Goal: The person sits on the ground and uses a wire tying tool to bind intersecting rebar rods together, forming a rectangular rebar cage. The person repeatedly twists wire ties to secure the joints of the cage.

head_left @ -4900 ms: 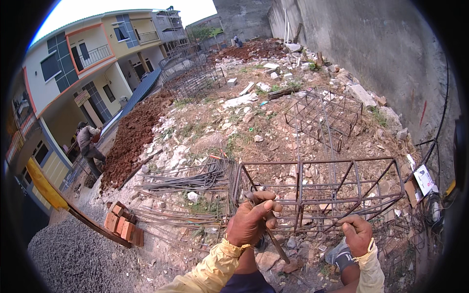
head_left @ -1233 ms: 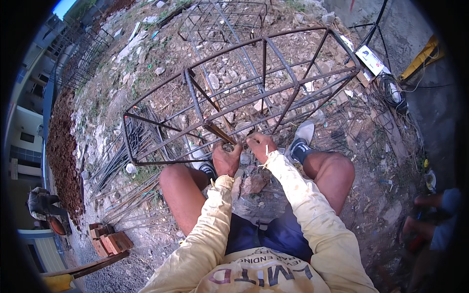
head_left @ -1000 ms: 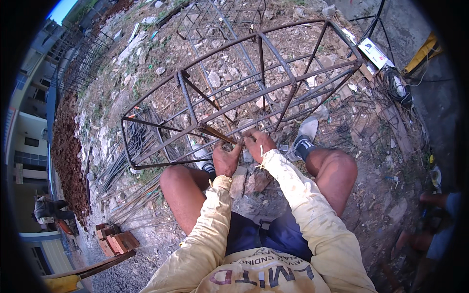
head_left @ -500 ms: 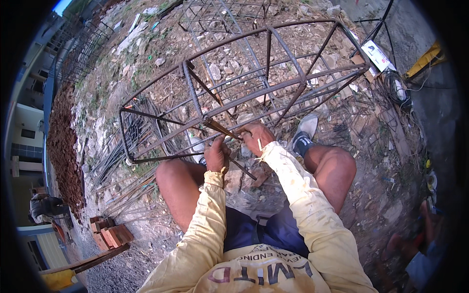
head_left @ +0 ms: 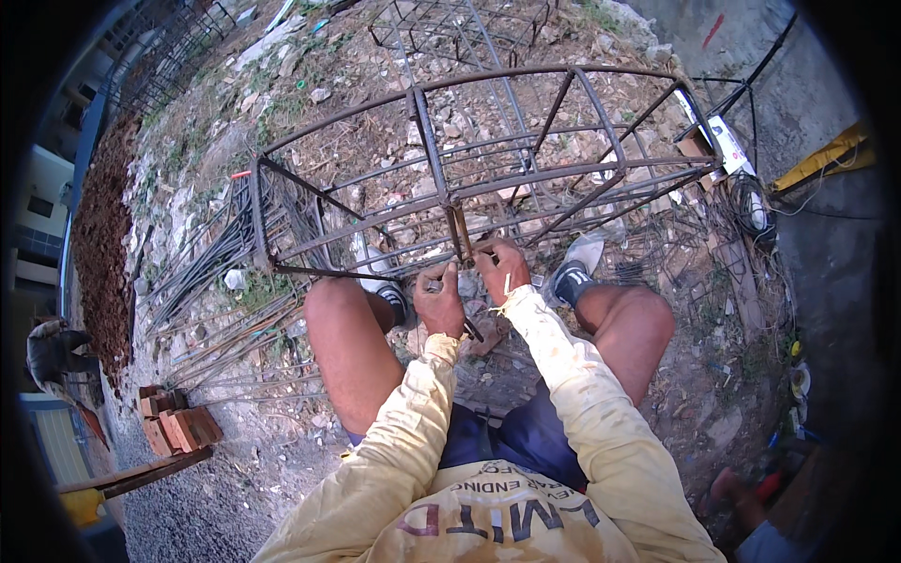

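A rusty rebar cage (head_left: 535,175) with several square stirrups lies across the ground just ahead of me, between and beyond my knees. My left hand (head_left: 439,298) is closed below its near side, thumb and forefinger raised together. Out of the lower side of that fist sticks the end of a dark rod (head_left: 474,330); the rest of it is hidden by the hand. My right hand (head_left: 500,267) is beside it, fingers closed in a pinch near the lower end of a narrow brownish stirrup leg (head_left: 461,233). What lies between those fingertips is too small to tell.
Loose steel bars (head_left: 202,267) lie on the left, near a stack of red bricks (head_left: 178,422). Another cage (head_left: 460,28) stands farther off on rubble. To the right are a white box (head_left: 727,143) and coiled cable (head_left: 748,202). A person (head_left: 58,361) bends at far left.
My view has shifted, and the cage sits lower and farther right in it. Both hands stay close together at the stirrup, the left one turned more upright with less of the rod showing.
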